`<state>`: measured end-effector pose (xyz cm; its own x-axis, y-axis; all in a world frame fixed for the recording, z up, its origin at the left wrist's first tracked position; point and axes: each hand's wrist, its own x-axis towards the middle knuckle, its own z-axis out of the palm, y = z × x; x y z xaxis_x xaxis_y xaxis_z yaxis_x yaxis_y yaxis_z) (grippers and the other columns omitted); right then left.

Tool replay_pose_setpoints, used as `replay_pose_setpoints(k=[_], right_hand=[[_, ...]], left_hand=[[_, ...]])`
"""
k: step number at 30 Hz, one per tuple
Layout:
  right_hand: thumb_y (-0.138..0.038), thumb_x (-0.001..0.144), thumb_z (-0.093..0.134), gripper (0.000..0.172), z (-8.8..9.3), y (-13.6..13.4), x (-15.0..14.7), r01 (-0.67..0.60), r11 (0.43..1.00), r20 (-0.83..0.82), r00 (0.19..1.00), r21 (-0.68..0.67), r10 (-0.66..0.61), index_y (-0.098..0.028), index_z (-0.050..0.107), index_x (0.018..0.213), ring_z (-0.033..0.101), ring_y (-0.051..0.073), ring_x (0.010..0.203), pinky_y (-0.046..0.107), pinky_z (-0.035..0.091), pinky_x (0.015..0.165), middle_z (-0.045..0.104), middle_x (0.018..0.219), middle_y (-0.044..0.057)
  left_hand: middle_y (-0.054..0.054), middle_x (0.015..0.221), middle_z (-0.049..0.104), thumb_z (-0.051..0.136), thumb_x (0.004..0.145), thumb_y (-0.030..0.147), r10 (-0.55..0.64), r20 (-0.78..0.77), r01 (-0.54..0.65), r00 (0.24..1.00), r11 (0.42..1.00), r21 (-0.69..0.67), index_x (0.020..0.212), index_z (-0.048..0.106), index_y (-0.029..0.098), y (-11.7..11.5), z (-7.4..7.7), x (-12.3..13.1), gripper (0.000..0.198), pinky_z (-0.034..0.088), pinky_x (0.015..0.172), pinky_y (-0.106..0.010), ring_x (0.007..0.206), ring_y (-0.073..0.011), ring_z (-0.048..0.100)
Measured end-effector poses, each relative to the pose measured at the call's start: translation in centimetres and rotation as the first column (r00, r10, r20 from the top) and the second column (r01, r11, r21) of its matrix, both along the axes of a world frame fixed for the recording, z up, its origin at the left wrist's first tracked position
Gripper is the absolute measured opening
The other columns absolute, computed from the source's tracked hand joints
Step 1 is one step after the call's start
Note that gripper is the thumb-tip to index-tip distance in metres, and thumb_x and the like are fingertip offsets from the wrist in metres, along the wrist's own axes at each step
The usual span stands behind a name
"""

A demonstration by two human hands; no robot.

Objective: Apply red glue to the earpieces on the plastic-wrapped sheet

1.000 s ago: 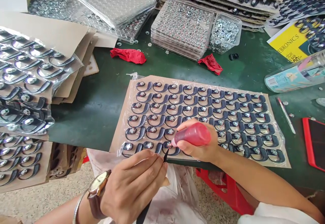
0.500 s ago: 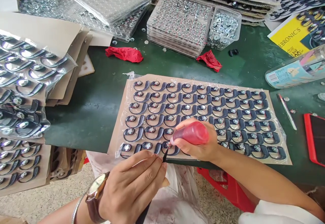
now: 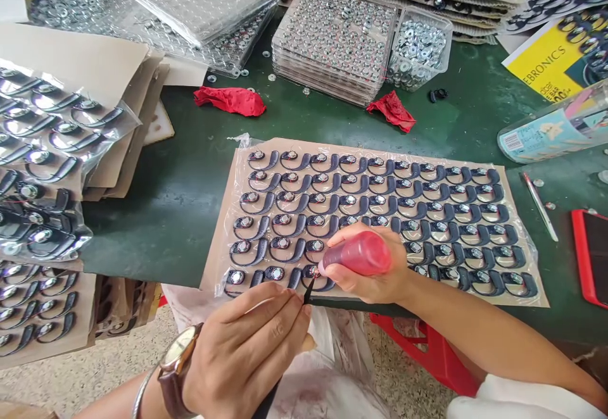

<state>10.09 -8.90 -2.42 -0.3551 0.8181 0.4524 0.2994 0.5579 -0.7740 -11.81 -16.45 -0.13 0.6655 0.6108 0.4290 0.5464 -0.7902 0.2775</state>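
Note:
My right hand is wrapped round a squeeze bottle of red liquid, tilted with its nozzle pointing down and left. That nozzle meets a small round part on an ear-hook earphone piece in the front row. My left hand pinches black tweezers, whose tip reaches the same piece. Rows of similar dark hooked pieces, each with a silvery round part, lie on a plastic-covered cardboard sheet. The fingers of my right hand partly cover pieces in the middle of the lower rows.
Stacked clear trays of round parts and a tub of metal washers stand at the back. Two red scraps lie before them. More loaded cardboard sheets are at left. A pen, a plastic jar and a red-edged phone lie at right.
The bottle has tipped slightly lower, its nozzle staying at the same earphone piece. My left hand with the tweezers has hardly moved. The whole view has shifted a little.

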Motion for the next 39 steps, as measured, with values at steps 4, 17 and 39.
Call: replay_pose_setpoints(k=[4,17,39], right_hand=[[-0.036,0.077,0.070,0.018,0.1,-0.1,0.1,-0.001,1.000,-0.009,1.000,-0.029,0.000,-0.021,0.062,0.081,0.064,0.013,0.053,0.024,0.053,0.048,0.068,0.066,0.001],[-0.033,0.079,0.067,0.019,-0.2,-0.1,0.2,0.119,0.990,-0.012,0.993,-0.077,-0.121,-0.020,0.063,0.066,0.063,0.014,0.053,0.028,0.056,0.052,0.066,0.059,0.000],[-0.030,0.083,0.063,0.022,0.7,0.1,0.4,0.106,0.985,0.063,0.993,-0.134,-0.098,-0.020,0.061,0.063,0.058,0.011,0.048,0.025,0.051,0.051,0.061,0.054,-0.002]], left_hand=[[-0.009,0.102,0.072,0.057,0.089,0.014,-0.003,-0.004,0.003,1.000,1.000,-0.017,0.102,0.068,0.007,-0.2,-0.1,-0.2,0.018,0.048,0.103,-0.035,0.099,-0.0185,0.068],[-0.008,0.102,0.072,0.057,0.089,0.015,-0.003,0.009,0.004,1.000,0.999,-0.032,0.102,0.068,0.008,0.0,0.2,0.0,0.018,0.051,0.099,-0.034,0.097,-0.0183,0.068],[-0.007,0.097,0.073,0.060,0.088,0.014,0.013,0.091,-0.007,0.996,0.997,-0.074,0.100,0.068,0.007,0.4,-0.2,0.1,0.016,0.046,0.101,-0.035,0.095,-0.0171,0.068]])
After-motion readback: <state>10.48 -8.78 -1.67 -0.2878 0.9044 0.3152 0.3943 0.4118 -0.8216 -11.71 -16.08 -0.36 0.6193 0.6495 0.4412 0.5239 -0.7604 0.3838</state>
